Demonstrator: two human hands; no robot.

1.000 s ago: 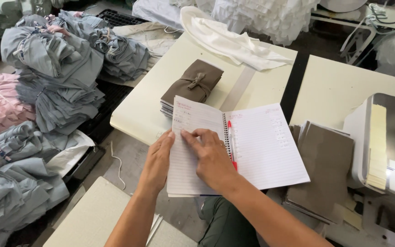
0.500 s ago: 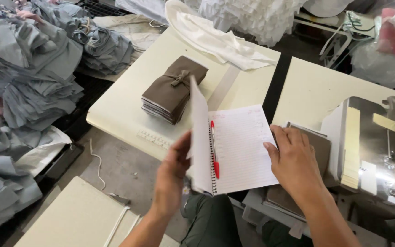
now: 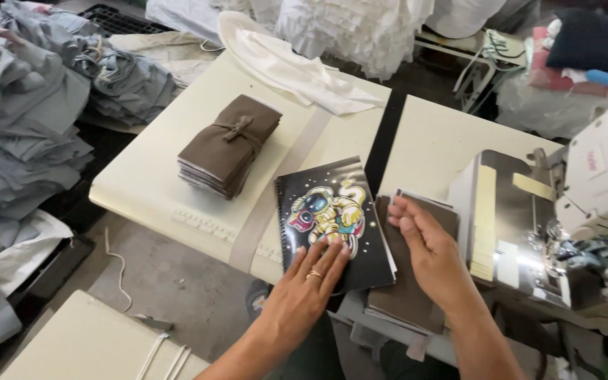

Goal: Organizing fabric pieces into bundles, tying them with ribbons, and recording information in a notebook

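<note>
Low in the middle of the frame, the closed notebook [image 3: 333, 224] lies flat on the table [image 3: 142, 190], long axis running up the frame. The left hand [image 3: 311, 281] rests open and flat on its lower cover, gripping nothing. The right hand [image 3: 427, 253], just right of it, lies open on the stack of brown fabric pieces [image 3: 409, 302] the notebook's right edge overlaps.

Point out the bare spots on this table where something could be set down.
Free: the strip left of the tied brown fabric bundle, out to the table edge, and the far right tabletop between the white cloth and the sewing machine. Crowded: the near edge, with the closed notebook, left hand, right hand and brown fabric pieces.
</note>
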